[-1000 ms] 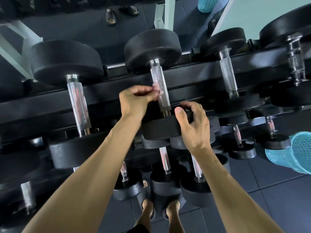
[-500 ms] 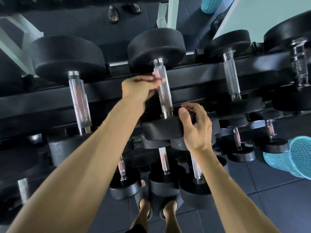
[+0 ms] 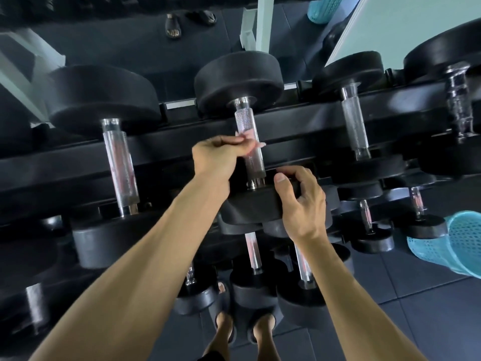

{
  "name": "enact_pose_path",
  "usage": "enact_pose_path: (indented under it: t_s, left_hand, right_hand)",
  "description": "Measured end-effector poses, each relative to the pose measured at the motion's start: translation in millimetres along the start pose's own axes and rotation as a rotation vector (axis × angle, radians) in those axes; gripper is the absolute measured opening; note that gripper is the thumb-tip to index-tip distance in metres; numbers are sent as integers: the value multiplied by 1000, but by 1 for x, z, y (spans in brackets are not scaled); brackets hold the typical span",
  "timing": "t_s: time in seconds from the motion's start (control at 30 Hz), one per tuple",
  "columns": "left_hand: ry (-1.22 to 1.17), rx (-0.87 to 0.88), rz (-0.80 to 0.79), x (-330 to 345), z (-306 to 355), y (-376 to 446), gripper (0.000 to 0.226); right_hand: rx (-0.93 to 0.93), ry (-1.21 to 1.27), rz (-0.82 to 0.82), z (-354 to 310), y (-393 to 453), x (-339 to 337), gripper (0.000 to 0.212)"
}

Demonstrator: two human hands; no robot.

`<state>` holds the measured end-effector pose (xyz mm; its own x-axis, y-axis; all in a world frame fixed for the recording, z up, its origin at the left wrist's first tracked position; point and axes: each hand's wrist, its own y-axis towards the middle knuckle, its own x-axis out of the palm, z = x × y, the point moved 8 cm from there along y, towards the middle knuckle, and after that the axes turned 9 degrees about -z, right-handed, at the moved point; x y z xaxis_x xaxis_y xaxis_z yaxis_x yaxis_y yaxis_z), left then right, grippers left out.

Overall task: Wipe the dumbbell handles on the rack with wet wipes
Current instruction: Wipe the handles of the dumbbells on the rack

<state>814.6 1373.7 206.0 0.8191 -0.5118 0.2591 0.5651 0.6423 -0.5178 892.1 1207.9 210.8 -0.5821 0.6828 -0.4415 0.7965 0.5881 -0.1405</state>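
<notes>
- a knurled chrome dumbbell handle [image 3: 250, 149] lies on the top tier of a black rack [image 3: 65, 162], near the centre of the view, running from a large black head at 12 o'clock to a nearer head [image 3: 251, 207] at 6 o'clock.
- a small pale pink wet wipe [image 3: 250, 138] is wrapped against the middle of that handle.
- the left hand [image 3: 218, 155] reaches in from 7 o'clock; its curled fingers pinch the wipe against the handle.
- the right hand [image 3: 303, 204] comes from 5 o'clock and grips the rim of the nearer head, thumb on top, fingers curled over the far edge.
- more dumbbells sit at 9 o'clock [image 3: 119, 162] and 3 o'clock [image 3: 355, 126] on the same tier, with smaller ones on lower tiers.
- a turquoise mesh basket [image 3: 453, 243] lies on the dark tiled floor at 4 o'clock.
- the person's sandalled feet [image 3: 244, 332] show at 6 o'clock.
</notes>
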Motion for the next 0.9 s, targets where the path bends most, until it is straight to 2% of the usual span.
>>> enact_pose_path:
  t_s: [0.17, 0.33, 0.4, 0.5, 0.63, 0.8, 0.9]
  left_hand:
    - [-138, 74, 164, 6, 34, 39, 30]
    - [96, -34, 17, -3, -2, 1, 29]
    - [99, -33, -23, -1, -5, -6, 28]
    - [86, 45, 0, 8, 20, 12, 27]
    - [139, 166, 152, 8, 46, 29, 23]
    - [388, 105, -5, 3, 17, -2, 21]
    - [402, 150, -15, 7, 30, 7, 17]
  right_hand:
    - [11, 7, -15, 2, 0, 1, 51]
    - [0, 19, -18, 0, -1, 1, 49]
    - [-10, 18, -17, -1, -1, 0, 48]
    - [-9, 17, -18, 0, 0, 0, 49]
    - [3, 11, -12, 1, 0, 0, 51]
    - [2, 7, -24, -1, -1, 0, 50]
    - [-2, 9, -15, -1, -1, 0, 51]
